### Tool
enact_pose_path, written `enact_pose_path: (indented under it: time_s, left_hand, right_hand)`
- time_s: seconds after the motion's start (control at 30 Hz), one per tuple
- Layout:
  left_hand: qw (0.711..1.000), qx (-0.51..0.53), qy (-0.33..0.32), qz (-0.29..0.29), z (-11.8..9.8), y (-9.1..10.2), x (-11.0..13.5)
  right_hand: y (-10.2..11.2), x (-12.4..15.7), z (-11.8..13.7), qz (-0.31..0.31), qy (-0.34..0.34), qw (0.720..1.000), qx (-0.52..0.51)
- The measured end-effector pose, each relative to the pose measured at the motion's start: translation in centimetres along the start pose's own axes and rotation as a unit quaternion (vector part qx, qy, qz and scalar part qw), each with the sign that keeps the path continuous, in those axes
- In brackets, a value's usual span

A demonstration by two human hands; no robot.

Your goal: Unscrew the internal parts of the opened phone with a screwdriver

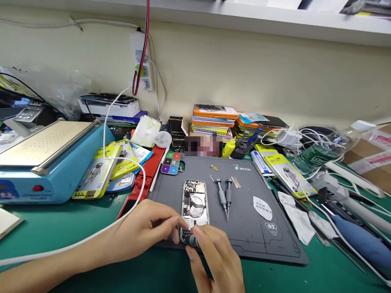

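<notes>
Left hand, grip unclear, and right hand, pinching a dark piece, tend an opened, not yet closed phone.

Cream wall, white shelf along the top, green worktop below

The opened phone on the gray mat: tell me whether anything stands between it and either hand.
Nothing visible stands between the left hand and the lower end of the phone. A dark ringed piece, seemingly pinched by the right hand, comes between that hand and the same end.
</notes>
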State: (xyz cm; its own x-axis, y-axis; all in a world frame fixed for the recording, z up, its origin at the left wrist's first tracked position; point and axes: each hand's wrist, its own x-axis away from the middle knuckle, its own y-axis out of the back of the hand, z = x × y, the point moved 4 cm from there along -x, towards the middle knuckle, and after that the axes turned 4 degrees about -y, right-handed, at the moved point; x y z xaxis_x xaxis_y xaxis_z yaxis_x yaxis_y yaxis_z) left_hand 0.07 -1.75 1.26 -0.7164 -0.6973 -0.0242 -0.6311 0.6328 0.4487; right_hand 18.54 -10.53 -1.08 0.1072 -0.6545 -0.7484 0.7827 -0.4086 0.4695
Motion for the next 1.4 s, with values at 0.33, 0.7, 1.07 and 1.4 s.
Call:
enact_pose_path:
  time_s: [0.33, 0.7, 1.07, 1.4]
  left_hand:
    - [0.996, 0.003, 0.092, 0.015, 1.5, -1.2, 0.8]
    - [0.975, 0.186, 0.119, 0.005, 1.1, -0.7, 0.1]
    - [0.986, 0.155, 0.049, -0.026, 0.9, -0.2, 0.1]
    - [0.995, 0.098, -0.012, 0.023, 0.7, -0.5, 0.3]
  right_hand:
    - [-0.7, 0.7, 0.3, -0.035, -0.035, 0.998, 0.048]
    - [-1.1, 1.3, -0.3, -0.051, -0.019, 0.998, 0.014]
    - [2.0, -0.4, -1.0, -0.159, -0.358, 0.878, -0.275]
    - [0.1, 0.1, -0.8, -0.133, -0.365, 0.877, -0.283]
